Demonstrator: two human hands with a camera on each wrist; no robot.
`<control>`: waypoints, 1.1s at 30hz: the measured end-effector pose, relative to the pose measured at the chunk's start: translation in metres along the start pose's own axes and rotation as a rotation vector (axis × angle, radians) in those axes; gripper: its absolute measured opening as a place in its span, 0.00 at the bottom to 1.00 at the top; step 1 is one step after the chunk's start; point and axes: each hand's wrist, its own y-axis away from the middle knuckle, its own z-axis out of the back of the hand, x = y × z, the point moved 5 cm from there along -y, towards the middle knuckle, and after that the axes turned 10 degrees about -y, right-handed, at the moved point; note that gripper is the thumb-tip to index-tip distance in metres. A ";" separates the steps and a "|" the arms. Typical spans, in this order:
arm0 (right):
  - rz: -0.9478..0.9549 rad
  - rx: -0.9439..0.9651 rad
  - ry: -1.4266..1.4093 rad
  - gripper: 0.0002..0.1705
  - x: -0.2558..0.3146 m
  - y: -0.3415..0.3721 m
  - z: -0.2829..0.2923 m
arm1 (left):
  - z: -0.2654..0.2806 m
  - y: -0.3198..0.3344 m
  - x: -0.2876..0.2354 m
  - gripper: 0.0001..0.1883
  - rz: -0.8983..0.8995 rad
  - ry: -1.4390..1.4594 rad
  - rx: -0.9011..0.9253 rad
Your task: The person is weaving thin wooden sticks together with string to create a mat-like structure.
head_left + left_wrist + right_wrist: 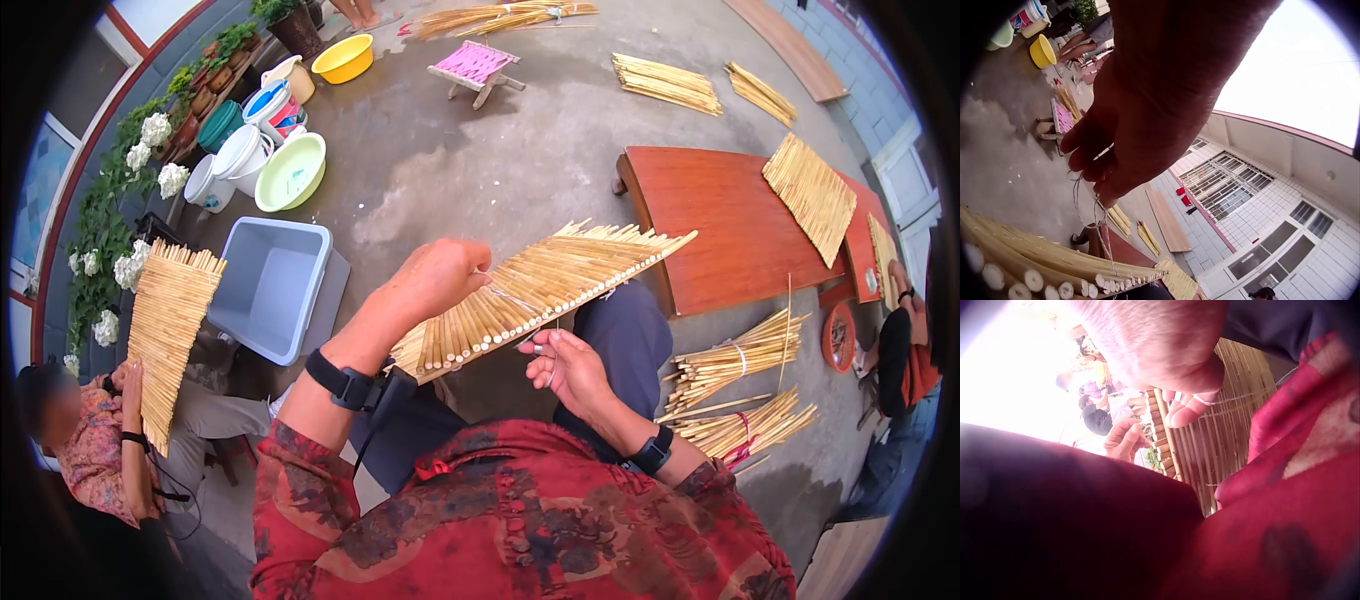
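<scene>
A fan-shaped panel of straw-coloured stalks lies across the lap, its cut ends facing the body. Above its top face my left hand pinches a thin white string; in the left wrist view that hand holds loops of string running down to the stalk ends. My right hand, just below the panel's near edge, has curled fingers with string round them. The right wrist view shows this hand gripping string beside the stalks.
A red-brown table with another panel stands at the right, stalk bundles below it. A grey-blue tub is at the left, near a person holding a panel. Buckets, basins and a pink stool stand farther off.
</scene>
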 end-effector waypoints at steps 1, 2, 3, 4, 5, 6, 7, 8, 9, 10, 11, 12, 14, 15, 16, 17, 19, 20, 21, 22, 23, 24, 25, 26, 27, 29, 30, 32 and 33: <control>-0.037 0.009 0.043 0.16 -0.002 0.003 0.006 | 0.001 0.003 0.004 0.07 0.023 -0.030 0.037; -0.071 0.016 0.085 0.16 -0.003 0.006 0.011 | 0.004 0.004 0.008 0.07 0.022 -0.030 0.034; -0.069 0.015 0.088 0.16 -0.002 0.008 0.015 | 0.006 0.004 0.013 0.07 0.047 -0.020 0.031; -0.067 0.013 0.167 0.16 -0.001 0.010 0.018 | 0.008 0.006 0.017 0.07 0.073 -0.010 0.025; -0.065 0.011 0.245 0.16 0.000 0.012 0.020 | 0.005 0.006 0.023 0.07 0.073 -0.009 0.021; -0.064 0.012 0.248 0.16 0.001 0.013 0.021 | 0.007 0.005 0.024 0.06 -0.001 -0.097 -0.090; 0.011 -0.033 0.267 0.15 0.005 0.013 0.024 | 0.009 0.005 0.024 0.06 -0.077 -0.186 -0.199; 0.086 -0.077 0.285 0.15 0.009 0.014 0.026 | 0.008 0.005 0.028 0.06 -0.079 -0.188 -0.202; 0.090 -0.077 0.286 0.15 0.008 0.014 0.024 | 0.014 0.005 0.030 0.05 -0.024 -0.136 -0.252; 0.149 -0.083 0.238 0.16 0.011 0.015 0.022 | 0.021 0.006 0.031 0.06 0.031 -0.083 -0.303; 0.208 -0.089 0.190 0.16 0.013 0.015 0.019 | 0.028 0.006 0.028 0.06 0.029 -0.084 -0.307; 0.211 -0.086 0.191 0.16 0.011 0.013 0.017 | 0.032 0.006 0.035 0.06 0.196 0.141 -0.248; 0.273 -0.070 0.119 0.17 0.009 0.007 0.015 | 0.031 0.009 0.043 0.08 0.364 0.363 -0.188; 0.274 -0.064 0.120 0.17 0.010 0.004 0.015 | 0.023 0.011 0.041 0.09 0.365 0.704 -0.072; 0.206 0.005 0.073 0.16 0.008 0.000 0.014 | 0.015 0.012 0.036 0.10 0.357 1.045 0.051; 0.136 0.073 0.025 0.16 0.005 -0.002 0.012 | 0.015 0.014 0.037 0.10 0.358 1.044 0.048; 0.100 0.133 0.019 0.16 0.000 -0.004 0.012 | 0.017 0.014 0.022 0.14 0.067 1.603 0.090; 0.065 0.191 0.012 0.15 -0.003 -0.003 0.010 | 0.016 0.015 0.020 0.14 0.066 1.606 0.092; 0.060 0.147 0.003 0.15 -0.003 -0.002 0.010 | 0.018 0.014 0.017 0.16 0.018 1.708 -0.010; 0.061 0.144 0.006 0.15 -0.003 -0.001 0.012 | 0.021 0.013 0.014 0.18 -0.031 1.807 -0.116; 0.071 0.108 0.060 0.15 -0.002 -0.001 0.016 | 0.017 0.012 0.004 0.18 -0.033 1.812 -0.116; 0.081 0.071 0.113 0.15 -0.002 0.001 0.019 | 0.018 0.011 -0.006 0.19 -0.061 1.721 -0.262; 0.084 0.066 0.113 0.15 0.000 0.003 0.019 | 0.021 0.012 -0.011 0.20 -0.090 1.624 -0.401; 0.133 0.040 0.169 0.15 0.005 0.007 0.018 | 0.019 0.011 -0.012 0.20 -0.093 1.629 -0.397; 0.179 0.014 0.226 0.14 0.009 0.012 0.017 | 0.022 0.013 -0.015 0.21 -0.078 1.092 -0.432; 0.223 0.044 0.424 0.13 0.017 0.020 0.013 | 0.023 0.014 -0.016 0.22 -0.060 0.554 -0.450; 0.266 0.076 0.616 0.12 0.021 0.024 0.008 | 0.016 0.012 -0.013 0.23 -0.044 0.359 -0.338; 0.319 0.085 0.848 0.10 0.028 0.034 0.001 | 0.001 0.009 -0.007 0.25 -0.030 0.167 -0.221; 0.368 0.096 1.083 0.09 0.032 0.040 -0.003 | -0.005 0.008 -0.003 0.25 0.006 -0.031 -0.212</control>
